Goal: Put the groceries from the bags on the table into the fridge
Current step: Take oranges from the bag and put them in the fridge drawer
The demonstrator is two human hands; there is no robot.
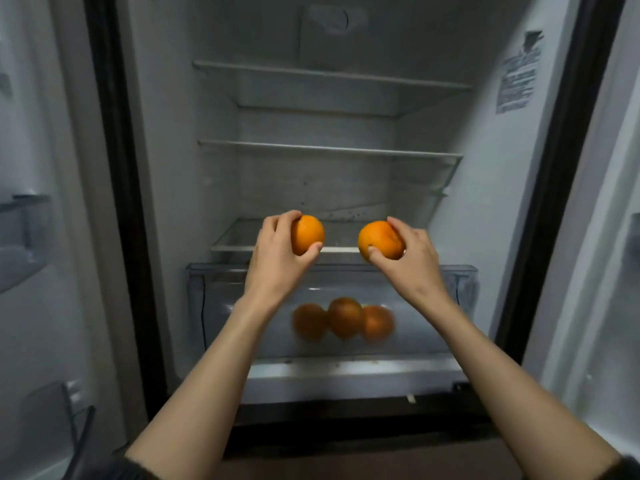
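Note:
I face the open fridge (166, 202). My left hand (277, 258) grips one orange (308, 233). A second orange (377, 239) is held in my right hand (412, 258). Both oranges hang in front of the lowest glass shelf (239, 242), just above the clear crisper drawer (450, 289). Three more oranges (343, 320) lie side by side inside that drawer, seen blurred through its front wall.
Two upper shelves (329, 150) span the fridge and hold nothing. Door bins (24, 244) hang on the open left door, and another door's inner side (609, 271) stands at the right. A label (517, 77) is stuck on the fridge's right inner wall.

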